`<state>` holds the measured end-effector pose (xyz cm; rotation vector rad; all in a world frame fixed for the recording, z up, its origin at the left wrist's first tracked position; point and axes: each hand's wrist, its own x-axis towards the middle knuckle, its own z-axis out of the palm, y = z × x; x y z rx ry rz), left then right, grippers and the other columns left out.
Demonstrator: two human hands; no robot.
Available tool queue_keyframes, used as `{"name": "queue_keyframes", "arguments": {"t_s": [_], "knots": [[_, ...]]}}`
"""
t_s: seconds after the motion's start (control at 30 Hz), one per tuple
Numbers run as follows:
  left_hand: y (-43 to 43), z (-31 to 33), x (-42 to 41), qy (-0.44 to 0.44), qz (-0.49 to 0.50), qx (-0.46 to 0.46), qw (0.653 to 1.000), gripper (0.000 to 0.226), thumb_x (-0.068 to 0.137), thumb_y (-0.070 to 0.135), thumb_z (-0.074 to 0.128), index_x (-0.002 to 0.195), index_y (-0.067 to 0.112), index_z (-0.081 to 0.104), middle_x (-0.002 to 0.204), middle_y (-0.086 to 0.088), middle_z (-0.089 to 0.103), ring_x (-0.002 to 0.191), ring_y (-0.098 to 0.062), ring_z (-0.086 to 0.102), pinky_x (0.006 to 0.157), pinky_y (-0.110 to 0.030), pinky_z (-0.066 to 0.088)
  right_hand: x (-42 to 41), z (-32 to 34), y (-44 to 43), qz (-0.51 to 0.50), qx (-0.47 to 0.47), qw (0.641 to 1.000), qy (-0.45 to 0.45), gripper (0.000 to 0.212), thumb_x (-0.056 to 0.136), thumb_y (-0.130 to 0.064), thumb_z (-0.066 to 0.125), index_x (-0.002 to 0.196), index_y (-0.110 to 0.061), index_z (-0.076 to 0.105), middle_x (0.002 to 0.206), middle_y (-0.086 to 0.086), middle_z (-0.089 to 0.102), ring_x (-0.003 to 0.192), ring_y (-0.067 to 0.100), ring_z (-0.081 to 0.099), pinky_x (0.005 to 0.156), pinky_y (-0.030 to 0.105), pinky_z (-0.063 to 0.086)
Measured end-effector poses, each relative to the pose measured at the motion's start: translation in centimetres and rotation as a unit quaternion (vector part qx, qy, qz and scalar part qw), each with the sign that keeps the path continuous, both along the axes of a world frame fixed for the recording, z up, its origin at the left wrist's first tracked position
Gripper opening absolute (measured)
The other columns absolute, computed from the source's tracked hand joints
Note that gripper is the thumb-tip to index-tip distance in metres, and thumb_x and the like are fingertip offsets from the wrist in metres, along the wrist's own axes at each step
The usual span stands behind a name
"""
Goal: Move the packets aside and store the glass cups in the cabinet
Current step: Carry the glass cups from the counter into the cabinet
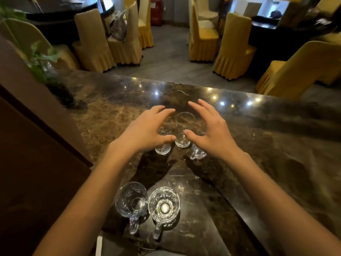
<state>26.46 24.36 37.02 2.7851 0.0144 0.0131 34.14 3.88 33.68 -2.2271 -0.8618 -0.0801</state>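
glass cup (184, 124) upright, mouth upward

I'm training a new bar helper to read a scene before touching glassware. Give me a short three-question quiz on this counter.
1. How many glass cups stand on the marble counter?
2. True or false: the two handled mugs nearest the person stand upright, side by side.
3. In the far row of three, which cup has no hand above it? A) left B) middle C) right
Key: 1) Five. 2) True. 3) B: the left hand and right hand are over the outer two, and the middle cup stands between them.
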Motion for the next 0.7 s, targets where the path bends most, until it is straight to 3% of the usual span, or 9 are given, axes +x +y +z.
{"name": "queue_keyframes", "arguments": {"t_s": [0.1,0.23,0.4,0.5,0.7], "knots": [[0.3,-0.8,0.5,0.023,-0.012,-0.005,1.0,0.086,0.083,0.055,0.072,0.156,0.036,0.03,0.164,0.002,0.03,0.148,-0.02,0.035,0.117,-0.046,0.039,0.9,-0.2,1.3,-0.01,-0.058,0.998,0.026,0.089,0.086,-0.035,0.077,0.16,-0.034,0.028,0.169,0.008,0.02,0.157,0.023,0.016,0.118,0.032,0.019],[0.6,-1.5,0.6,0.044,-0.022,0.004,0.999,0.086,0.083,0.051,0.075,0.156,0.035,0.031,0.161,0.004,0.034,0.146,-0.018,0.037,0.117,-0.042,0.039,1.3,-0.8,2.5,0.009,-0.101,0.993,0.062,0.098,0.087,-0.036,0.077,0.161,-0.041,0.015,0.172,0.009,0.007,0.158,0.027,0.01,0.122,0.042,0.024],[0.8,-2.1,0.7,0.051,-0.022,0.001,0.998,0.085,0.082,0.046,0.078,0.154,0.034,0.034,0.159,0.006,0.036,0.142,-0.017,0.043,0.112,-0.042,0.045,1.7,-1.7,3.4,0.031,-0.132,0.987,0.086,0.103,0.087,-0.035,0.078,0.16,-0.045,0.006,0.172,0.006,0.003,0.15,0.027,0.033,0.114,0.035,0.036],[1.0,-2.4,0.9,0.055,-0.02,-0.002,0.998,0.086,0.081,0.043,0.079,0.154,0.036,0.035,0.159,0.007,0.035,0.14,-0.018,0.045,0.11,-0.043,0.046,1.8,-2.1,3.5,0.028,-0.145,0.985,0.086,0.103,0.088,-0.033,0.078,0.161,-0.043,0.006,0.171,0.005,0.008,0.135,0.023,0.051,0.111,0.036,0.041],[1.0,-3.1,1.2,0.062,-0.011,-0.009,0.998,0.086,0.081,0.036,0.081,0.153,0.037,0.034,0.157,0.008,0.036,0.129,-0.02,0.055,0.105,-0.042,0.051,2.1,-3.0,3.6,0.019,-0.133,0.988,0.076,0.1,0.088,-0.03,0.077,0.161,-0.039,0.01,0.163,0.001,0.024,0.131,0.022,0.051,0.11,0.043,0.047]]}}
